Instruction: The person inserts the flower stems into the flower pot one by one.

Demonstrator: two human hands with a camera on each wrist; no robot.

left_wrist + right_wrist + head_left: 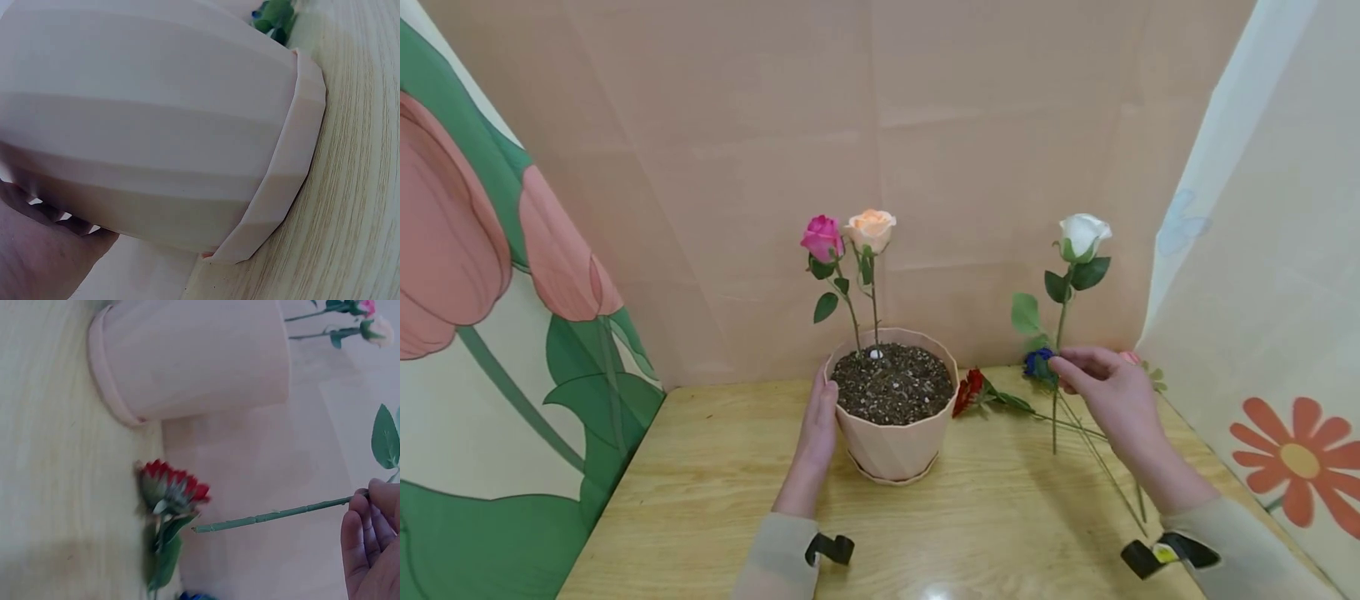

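A pink faceted flowerpot [887, 450] filled with dark soil [895, 387] stands on a saucer. My left hand [817, 421] rests against its left side, fingers laid along the wall. Rooted in the soil toward the back left are a magenta rose [823, 239] and a peach rose [872, 231]. To the pot's right, my right hand [1112, 387] pinches the stem of a white rose [1084, 237] between thumb and fingers. That rose is upright, its bare green stem [269, 517] reaching below the hand, with the cut end free in the right wrist view.
Right of the pot, a red flower [968, 393] lies on the wooden table [715, 467]. A blue flower [1037, 364] lies behind the right hand, with loose stems [1108, 467] stretching toward the front. A pinkish backdrop [737, 167] rises behind, and flower-printed panels [1300, 333] flank the sides.
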